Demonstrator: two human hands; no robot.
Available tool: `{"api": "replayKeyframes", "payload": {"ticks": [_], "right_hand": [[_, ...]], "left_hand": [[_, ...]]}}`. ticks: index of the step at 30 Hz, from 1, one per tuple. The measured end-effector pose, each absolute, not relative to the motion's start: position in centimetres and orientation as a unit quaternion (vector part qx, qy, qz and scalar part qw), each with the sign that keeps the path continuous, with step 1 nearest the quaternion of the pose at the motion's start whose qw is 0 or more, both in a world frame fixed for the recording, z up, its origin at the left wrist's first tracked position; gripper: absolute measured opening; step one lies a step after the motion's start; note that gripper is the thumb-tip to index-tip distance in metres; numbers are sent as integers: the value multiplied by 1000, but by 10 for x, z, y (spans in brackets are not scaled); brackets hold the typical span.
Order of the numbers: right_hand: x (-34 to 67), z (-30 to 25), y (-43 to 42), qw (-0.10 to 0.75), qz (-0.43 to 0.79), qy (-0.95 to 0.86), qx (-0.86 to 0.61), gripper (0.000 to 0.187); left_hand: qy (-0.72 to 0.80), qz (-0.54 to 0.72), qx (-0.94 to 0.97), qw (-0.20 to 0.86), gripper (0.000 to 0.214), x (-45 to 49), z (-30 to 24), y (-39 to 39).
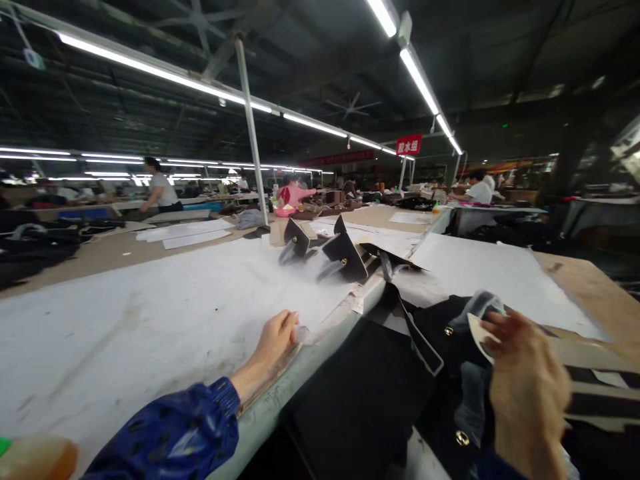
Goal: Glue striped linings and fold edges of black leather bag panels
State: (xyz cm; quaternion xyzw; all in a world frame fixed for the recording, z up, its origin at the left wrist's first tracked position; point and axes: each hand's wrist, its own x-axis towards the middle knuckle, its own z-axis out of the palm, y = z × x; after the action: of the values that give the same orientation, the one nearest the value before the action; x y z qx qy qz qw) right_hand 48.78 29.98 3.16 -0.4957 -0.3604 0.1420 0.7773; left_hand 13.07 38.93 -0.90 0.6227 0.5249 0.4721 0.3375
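Here my right hand (pixel 527 393) grips a pale curved piece (pixel 477 333), held over the black bag (pixel 440 333) just beside the table (pixel 150 320). My left hand (pixel 273 341) rests on the table's near edge (fingers curled; whether they grip anything, I cannot tell).

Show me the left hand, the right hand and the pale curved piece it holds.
left hand (pixel 273 340): head view, back of hand.
right hand (pixel 525 393): head view, back of hand.
pale curved piece (pixel 477 335): head view, bare left end.

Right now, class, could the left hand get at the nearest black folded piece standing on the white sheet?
Probably yes: the left hand rests on the white sheet, and only bare sheet lies between it and the black folded piece.
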Motion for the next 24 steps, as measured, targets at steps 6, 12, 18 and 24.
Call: {"api": "replayKeyframes", "payload": {"ticks": [6, 12, 18, 24], "right_hand": [[411, 31, 430, 585, 217, -522, -581, 59], [351, 49, 495, 451, 151, -620, -624, 34], [254, 26, 431, 345, 108, -771, -525, 26], [278, 17, 363, 219, 135, -862, -437, 29]], "left_hand": [[523, 490, 606, 344, 39, 125, -17, 390], [519, 522, 578, 352, 36, 124, -18, 395], [503, 614, 514, 326, 66, 123, -9, 392], [513, 636, 504, 279, 63, 110, 11, 398]]}}
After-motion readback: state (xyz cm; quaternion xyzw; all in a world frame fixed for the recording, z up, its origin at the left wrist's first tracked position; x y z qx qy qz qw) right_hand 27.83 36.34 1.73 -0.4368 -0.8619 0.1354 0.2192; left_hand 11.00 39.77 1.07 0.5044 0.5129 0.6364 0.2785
